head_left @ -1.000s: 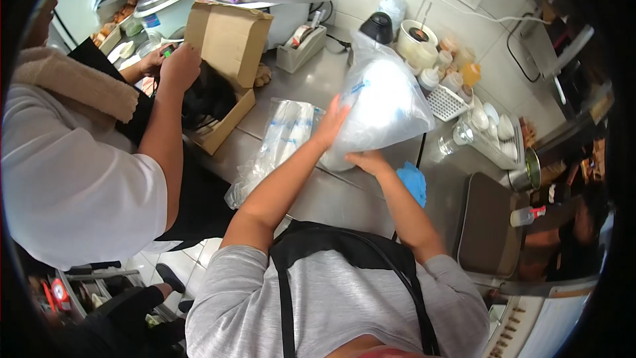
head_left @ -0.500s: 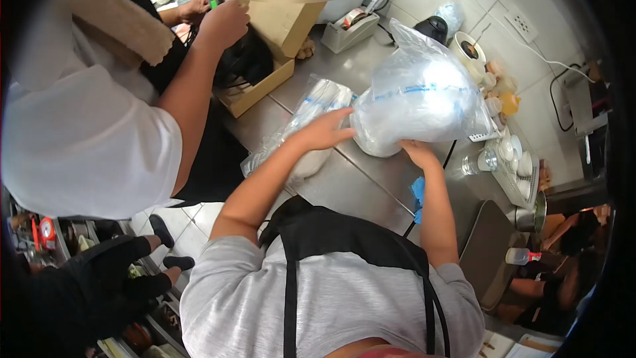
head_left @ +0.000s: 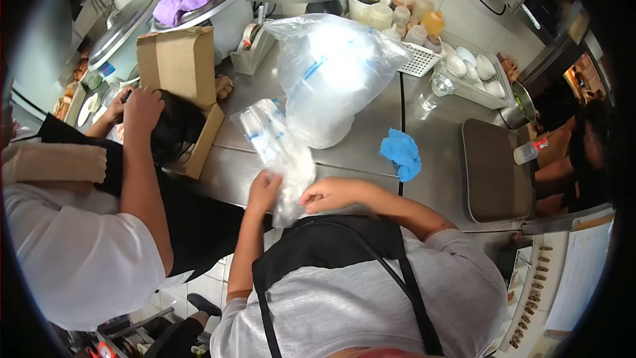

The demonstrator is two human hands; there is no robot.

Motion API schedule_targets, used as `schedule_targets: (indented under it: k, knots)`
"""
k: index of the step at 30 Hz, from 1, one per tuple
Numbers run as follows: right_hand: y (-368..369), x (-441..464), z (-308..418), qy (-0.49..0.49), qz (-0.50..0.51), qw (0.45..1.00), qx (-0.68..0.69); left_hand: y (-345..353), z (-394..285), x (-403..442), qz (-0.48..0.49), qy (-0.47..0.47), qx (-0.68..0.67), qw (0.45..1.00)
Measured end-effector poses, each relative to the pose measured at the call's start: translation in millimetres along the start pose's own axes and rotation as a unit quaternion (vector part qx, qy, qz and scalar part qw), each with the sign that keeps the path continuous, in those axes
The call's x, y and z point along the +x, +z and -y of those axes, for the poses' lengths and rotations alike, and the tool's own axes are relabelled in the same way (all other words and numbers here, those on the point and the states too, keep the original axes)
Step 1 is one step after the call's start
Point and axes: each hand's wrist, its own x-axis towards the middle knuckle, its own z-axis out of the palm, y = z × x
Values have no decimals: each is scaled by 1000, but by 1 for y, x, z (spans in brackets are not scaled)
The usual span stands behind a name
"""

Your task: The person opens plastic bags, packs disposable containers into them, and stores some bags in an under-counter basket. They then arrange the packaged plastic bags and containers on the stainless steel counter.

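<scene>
A long clear plastic bag (head_left: 270, 138) with white contents and blue print lies on the steel counter close to my body. My left hand (head_left: 266, 189) is closed on its left side near the lower end. Opposite it, my right hand (head_left: 326, 194) has its fingers curled in at the bag's right edge, pinching there; the fingertips are slightly blurred. Beyond both hands stands a large, full clear plastic bag (head_left: 324, 86) with blue print, touched by neither hand.
At left a person in a white shirt (head_left: 86, 252) works over an open cardboard box (head_left: 207, 139) holding something black. A blue cloth (head_left: 401, 154), a brown tray (head_left: 497, 172), a glass (head_left: 437, 89) and a dish rack (head_left: 487, 96) are at right. A tape dispenser (head_left: 253, 50) stands behind.
Both my hands have left the large full bag and come back to the smaller long bag near my body. The view has turned, showing more of the counter and the blue cloth.
</scene>
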Motion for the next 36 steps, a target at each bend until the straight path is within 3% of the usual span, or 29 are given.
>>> schedule_targets:
  k: [1,2,6,10,11,13,15,16,18,20,24,27,30,32,34,35,36]
  knots:
    - [7,8,4,-55,-25,997,-39,10,3,6,-15,-19,17,1000]
    - [14,11,6,-111,-50,990,-78,21,6,9,-28,22,-74,997]
    - [29,15,-10,-25,-207,909,-361,19,5,10,23,-53,-193,979]
    - [32,16,-47,-46,-194,893,-404,15,10,7,17,-81,-227,970]
    - [30,15,-50,-71,-209,896,-385,14,11,6,13,-86,-224,971]
    - [13,12,-37,-89,-211,952,-201,13,14,5,5,-85,-210,974]
    - [-12,-1,4,-88,-252,964,-13,9,15,5,-7,-78,-192,978]
    - [-25,-12,32,-79,-294,949,80,7,16,4,-13,-73,-184,980]
    - [-53,-29,40,-187,-387,891,143,2,18,3,-14,-37,-109,993]
    - [-77,-45,42,-285,-391,815,319,-8,13,0,-3,7,-35,999]
    - [-77,-46,59,-270,-470,745,389,-30,-20,-21,57,76,-57,994]
    - [-55,-30,50,-244,-466,742,416,-44,-65,-36,156,138,-242,948]
    - [-26,-17,31,-197,-414,812,360,-39,-96,-39,146,149,-380,901]
    - [-1,-8,14,-194,-381,884,187,-26,-98,-35,120,145,-482,855]
    - [12,-7,30,-245,-305,914,-106,-24,-88,-22,129,50,-511,849]
    - [16,-7,28,-253,-279,922,-84,-16,-86,-16,27,17,-552,833]
    - [20,-7,25,-261,-254,929,-63,-15,-80,-13,5,15,-560,829]
